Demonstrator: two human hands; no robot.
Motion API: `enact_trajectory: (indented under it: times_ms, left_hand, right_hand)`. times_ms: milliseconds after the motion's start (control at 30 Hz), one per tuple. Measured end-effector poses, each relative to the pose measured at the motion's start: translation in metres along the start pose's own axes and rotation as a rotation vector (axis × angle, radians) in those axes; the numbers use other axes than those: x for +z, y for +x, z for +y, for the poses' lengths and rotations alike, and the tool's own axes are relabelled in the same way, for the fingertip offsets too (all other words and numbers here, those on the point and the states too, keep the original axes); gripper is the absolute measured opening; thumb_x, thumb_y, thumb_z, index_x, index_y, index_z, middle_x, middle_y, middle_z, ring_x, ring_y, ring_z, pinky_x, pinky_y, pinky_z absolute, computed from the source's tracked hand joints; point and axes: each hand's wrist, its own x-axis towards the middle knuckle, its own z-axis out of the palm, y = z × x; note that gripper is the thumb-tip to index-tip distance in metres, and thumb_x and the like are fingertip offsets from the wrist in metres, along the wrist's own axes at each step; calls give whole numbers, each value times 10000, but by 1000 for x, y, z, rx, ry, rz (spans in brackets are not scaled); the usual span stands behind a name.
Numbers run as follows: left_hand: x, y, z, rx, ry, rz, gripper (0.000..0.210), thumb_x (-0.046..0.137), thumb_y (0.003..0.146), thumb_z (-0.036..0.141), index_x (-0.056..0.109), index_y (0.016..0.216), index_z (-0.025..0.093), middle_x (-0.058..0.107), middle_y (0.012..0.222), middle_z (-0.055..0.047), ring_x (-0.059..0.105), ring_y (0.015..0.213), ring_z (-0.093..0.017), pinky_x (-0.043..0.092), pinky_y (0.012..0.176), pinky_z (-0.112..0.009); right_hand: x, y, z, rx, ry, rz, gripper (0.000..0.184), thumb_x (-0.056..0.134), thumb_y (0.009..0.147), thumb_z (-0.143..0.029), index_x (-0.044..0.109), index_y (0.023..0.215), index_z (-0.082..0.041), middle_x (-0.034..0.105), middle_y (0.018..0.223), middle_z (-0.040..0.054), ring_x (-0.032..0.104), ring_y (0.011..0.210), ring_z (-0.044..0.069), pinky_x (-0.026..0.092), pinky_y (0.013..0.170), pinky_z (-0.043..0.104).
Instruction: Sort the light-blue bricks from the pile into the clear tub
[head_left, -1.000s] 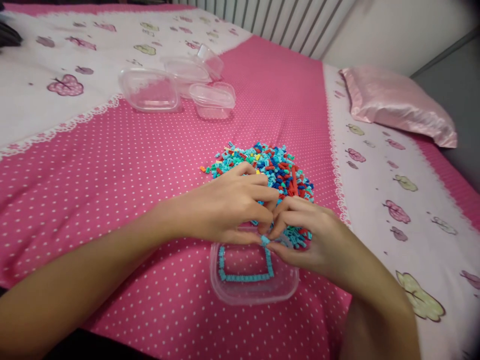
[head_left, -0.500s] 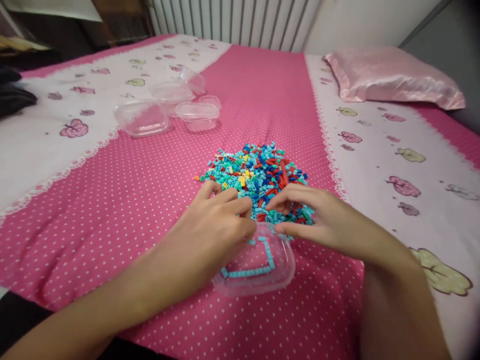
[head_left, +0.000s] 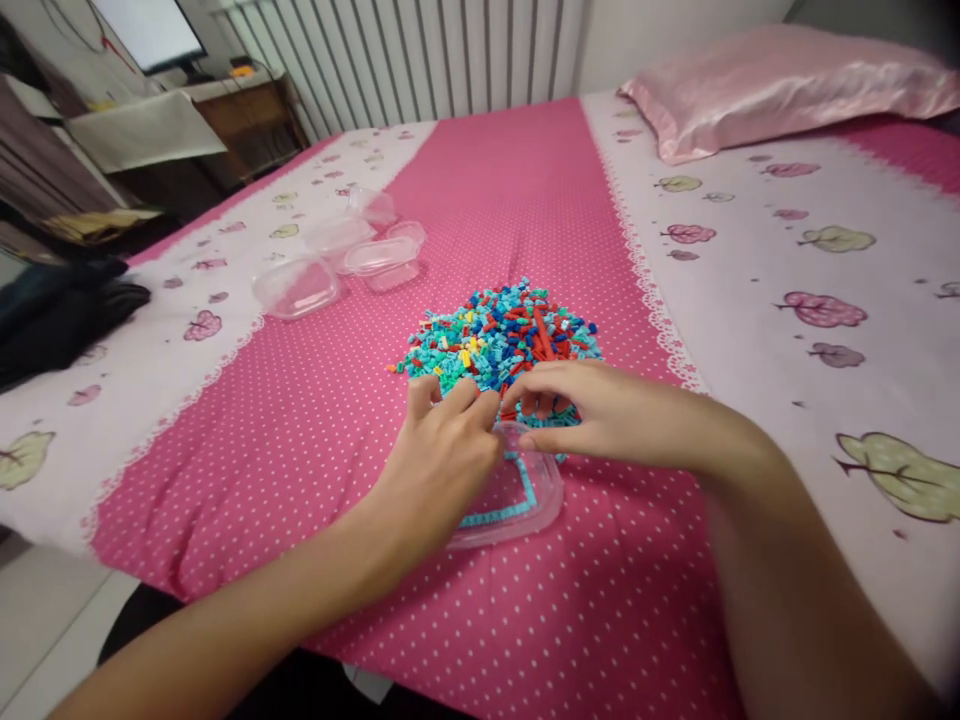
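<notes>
A clear plastic container lid (head_left: 551,500) lies on the bed in front of me, with a line of small light-blue bricks (head_left: 495,515) along its inner edge. Over its left side is my left hand (head_left: 450,450), fingers curled down; the fingertips are hidden, and so is anything they hold. My right hand (head_left: 570,405) reaches over the lid's far right corner, thumb and bent fingers apart, with nothing visible between them. Just beyond both hands spreads a pile of small toy bricks (head_left: 487,335), mostly blue, turquoise and red with some yellow.
Several clear plastic containers (head_left: 300,288) stand farther back on the left. A pink pillow (head_left: 765,90) lies at the back right of the bed (head_left: 360,400). Dark cloth (head_left: 67,310) rests at the left edge. Behind are a slatted headboard (head_left: 405,60) and a desk with a monitor.
The view has shifted and tilted, showing more of the desk and monitor at the left. My right hand has come closer to my left hand above the lid.
</notes>
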Motion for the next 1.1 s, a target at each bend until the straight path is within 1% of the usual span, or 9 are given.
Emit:
enact_trajectory:
  times_ms: [167,300,567,700,800,867,933,1033,1100]
  left_hand:
    - [1,3,6,31,56,-3,251,821,859,167,668,662,194,612,771,-14,499,817,-227,271,801,-417]
    - [-3,4,7,37,81,-4,189,765,890,114,705,733,201,621,804,-18,503,861,-232,285,844,-423]
    - [-11,3,-4,50,50,-60,218,757,883,92,683,706,196,631,819,-27,510,840,-220,301,851,-430]
    - [-9,3,-7,57,19,-64,206,766,885,113,699,712,202,629,819,-20,507,820,-212,294,850,-435]
    - [-5,3,-5,76,8,-52,221,776,879,120,701,691,209,631,831,-18,509,842,-213,290,888,-440]
    - [-2,3,-4,79,13,-37,239,766,883,112,698,675,207,623,822,-21,512,867,-222,288,915,-446]
    - [0,3,-3,83,20,-31,237,746,897,106,704,686,204,619,821,-25,514,878,-226,293,922,-449]
    - [1,4,-4,96,25,-42,235,734,905,112,695,687,190,617,821,-31,512,864,-226,314,894,-442]
    - [2,5,-4,98,25,-50,244,751,891,118,675,668,183,615,815,-32,508,849,-225,326,872,-439]
  right_hand:
    - [0,0,2,6,-19,-19,282,709,921,-371,716,1149,-206,741,1228,66,667,1115,257,485,915,366]
    - [1,-1,3,19,-14,-25,310,715,910,-371,715,1175,-209,733,1255,77,661,1129,263,484,921,360]
    - [0,-2,1,44,-12,-37,305,696,916,-390,705,1164,-213,736,1226,77,666,1082,255,484,871,352]
    - [1,-1,1,52,-3,-50,296,691,919,-395,703,1157,-218,733,1235,75,663,1085,255,489,880,354]
    - [0,0,1,51,-6,-52,288,696,917,-373,712,1158,-216,723,1273,83,654,1120,264,489,911,361]
    - [0,0,0,50,-16,-50,263,708,910,-364,725,1129,-220,732,1248,83,660,1102,266,494,901,360]
    - [-1,0,0,47,-26,-42,234,722,899,-363,737,1091,-230,751,1168,72,672,1039,258,502,867,353]
    - [-1,0,-1,37,-35,-33,214,720,899,-363,742,1072,-238,763,1073,56,675,964,242,506,826,338]
    - [0,0,-1,32,-36,-31,208,716,900,-350,739,1074,-238,765,1062,52,672,957,236,504,816,327]
